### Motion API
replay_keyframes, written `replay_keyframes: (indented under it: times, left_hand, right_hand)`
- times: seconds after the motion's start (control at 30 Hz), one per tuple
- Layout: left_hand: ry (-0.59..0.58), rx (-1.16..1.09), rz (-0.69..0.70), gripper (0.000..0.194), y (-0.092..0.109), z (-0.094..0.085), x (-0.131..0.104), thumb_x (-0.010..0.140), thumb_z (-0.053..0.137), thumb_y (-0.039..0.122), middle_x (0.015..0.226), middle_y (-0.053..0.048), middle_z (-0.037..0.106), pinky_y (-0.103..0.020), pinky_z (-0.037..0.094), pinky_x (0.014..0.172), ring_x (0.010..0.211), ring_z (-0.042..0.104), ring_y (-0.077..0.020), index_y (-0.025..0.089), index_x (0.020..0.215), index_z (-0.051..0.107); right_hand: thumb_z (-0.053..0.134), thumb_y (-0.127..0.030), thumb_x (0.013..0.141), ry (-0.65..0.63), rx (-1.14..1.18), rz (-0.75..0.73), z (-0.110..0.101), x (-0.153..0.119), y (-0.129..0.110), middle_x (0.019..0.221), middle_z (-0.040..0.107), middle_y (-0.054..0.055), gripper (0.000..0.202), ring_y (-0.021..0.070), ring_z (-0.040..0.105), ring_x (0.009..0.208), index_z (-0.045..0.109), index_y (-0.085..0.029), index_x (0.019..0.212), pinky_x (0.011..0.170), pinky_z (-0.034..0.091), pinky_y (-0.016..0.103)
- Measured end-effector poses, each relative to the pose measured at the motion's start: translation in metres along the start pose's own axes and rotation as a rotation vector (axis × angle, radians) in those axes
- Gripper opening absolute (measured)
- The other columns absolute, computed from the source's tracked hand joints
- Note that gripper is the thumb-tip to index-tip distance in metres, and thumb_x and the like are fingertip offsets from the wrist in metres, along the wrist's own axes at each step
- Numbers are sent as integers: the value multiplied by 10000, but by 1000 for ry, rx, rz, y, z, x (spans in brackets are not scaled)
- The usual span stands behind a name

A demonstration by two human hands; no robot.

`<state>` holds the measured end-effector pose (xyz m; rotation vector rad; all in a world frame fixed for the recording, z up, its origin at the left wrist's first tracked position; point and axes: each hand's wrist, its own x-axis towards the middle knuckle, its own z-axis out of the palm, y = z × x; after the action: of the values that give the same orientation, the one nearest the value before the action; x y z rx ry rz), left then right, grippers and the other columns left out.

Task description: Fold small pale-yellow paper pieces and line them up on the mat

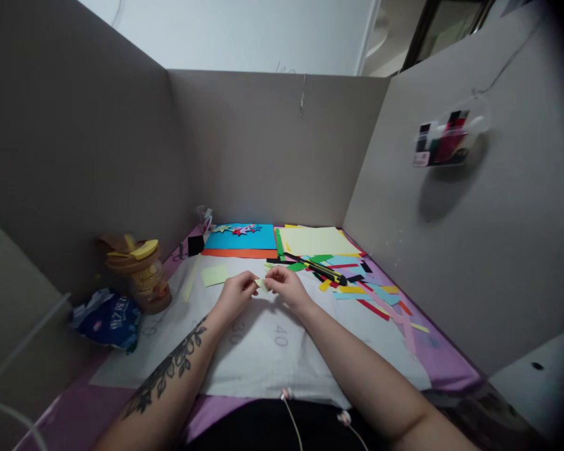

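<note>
A pale green square point(215, 275) lies flat, apparently unworked; beyond it, paper stars point(239, 231) on a blue sheet point(249, 242) look finished. The left hand point(239, 288) and right hand point(284, 287) pinch a small pale paper piece point(262, 285) between them, its shaping seemingly incomplete; farther right, a cutter point(326, 272) lies among coloured strips point(373, 309).

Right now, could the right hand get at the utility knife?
Probably yes: the utility knife lies uncovered atop paper strips near the right hand, though it would likely have to release the pale-green paper piece.
</note>
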<state>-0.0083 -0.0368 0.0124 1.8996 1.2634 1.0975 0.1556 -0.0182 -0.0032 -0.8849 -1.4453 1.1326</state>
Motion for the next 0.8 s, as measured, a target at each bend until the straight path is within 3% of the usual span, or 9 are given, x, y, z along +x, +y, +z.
replay_keyframes:
  times: [0.23, 0.4, 0.6, 0.8]
  left_hand:
    - [-25, 293, 154, 191, 0, -2, -3, 765, 452, 134, 657, 8, 660, -207, 392, 607, 605, 580, -115, 185, 725, 631]
    - [-93, 213, 148, 245, 4, -4, -2, 843, 424, 256, 711, -12, 678, -207, 412, 619, 641, 600, -127, 183, 828, 657]
    - [-125, 17, 4, 344, 9, -4, -1, 840, 428, 397, 664, -32, 655, -214, 423, 560, 580, 568, -135, 154, 762, 658]
    - [-152, -135, -71, 281, 14, -6, 0, 771, 533, 383, 688, -42, 664, -218, 441, 589, 624, 578, -141, 145, 796, 680]
  right_hand:
    - [580, -204, 724, -21, -410, -245, -5, -2, -2, 702, 626, 7, 70, 140, 554, 693, 637, -186, 686, 614, 413, 242]
    - [544, -142, 755, -80, -528, -402, -13, -2, -9, 722, 631, 11, 119, 143, 558, 723, 641, -192, 708, 688, 411, 263]
    - [530, -146, 770, -133, -527, -387, -16, -2, -16, 731, 624, 7, 124, 146, 552, 719, 623, -197, 706, 682, 406, 269]
    - [520, -164, 765, -146, -478, -310, -15, -4, -23, 717, 598, 2, 104, 133, 536, 694, 600, -186, 702, 594, 385, 230]
